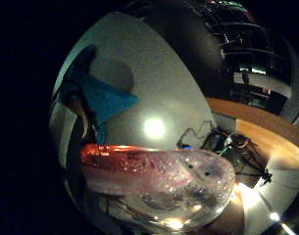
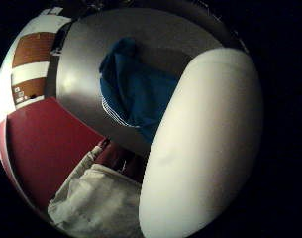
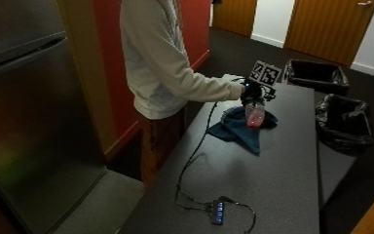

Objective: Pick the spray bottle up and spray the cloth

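A long grey table (image 3: 265,185) runs down the room, with a small hub (image 3: 218,212) and its cables lying near one end. A steel fridge (image 3: 25,107) stands beside a red wall (image 3: 109,63). Two bins (image 3: 343,122) lined with black bags sit on the dark floor (image 3: 239,53) past the table. Wooden doors (image 3: 329,27) close the far wall.

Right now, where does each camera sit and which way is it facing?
Outside view: beside the table, facing the person; gloved right hand grips the spray bottle above the blue cloth.
Little finger side palm view: looks past the spray bottle across the table; no fingers show.
Thumb side palm view: looks at cloth; pale sleeve shows.
All views share the cloth.
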